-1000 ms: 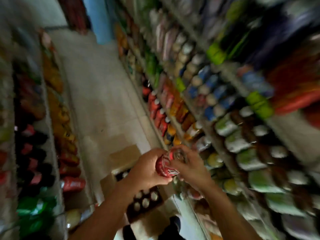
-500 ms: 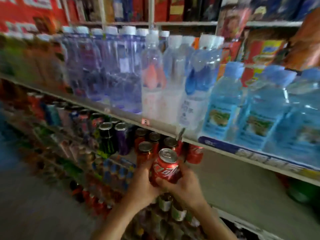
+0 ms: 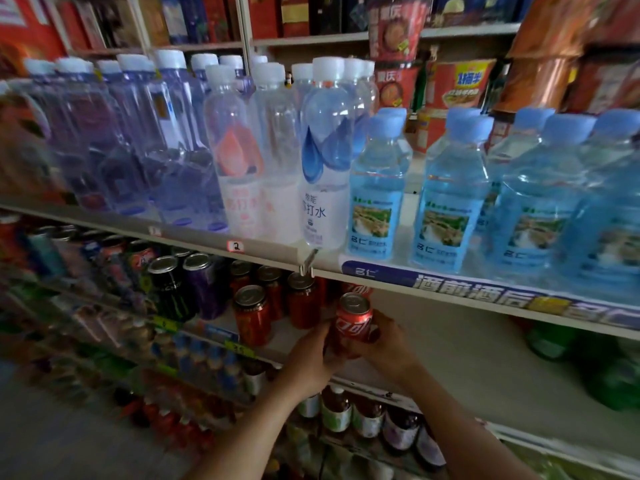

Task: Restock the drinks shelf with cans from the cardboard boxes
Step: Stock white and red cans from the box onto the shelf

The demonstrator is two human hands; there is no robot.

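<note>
A: Head cam — where's the can?
B: Red can [image 3: 354,322] upright, axis vertical, at front edge of drinks shelf [image 3: 467,355]. Left hand [image 3: 309,362] & right hand [image 3: 388,344] both curled round it.
A: Which way's the gap?
B: Bare shelf lies right and behind; red cans [image 3: 252,317] stand just left. Right hand's nearer, I'd say.

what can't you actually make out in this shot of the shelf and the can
- Head view: lower half of the red cola can, covered by the left hand and right hand.
- Head view: whether a second can sits under it, hidden by the fingers.
- Head view: cans at far left of the drinks shelf, lost to motion blur.
- Head view: cardboard boxes, out of frame.
</note>
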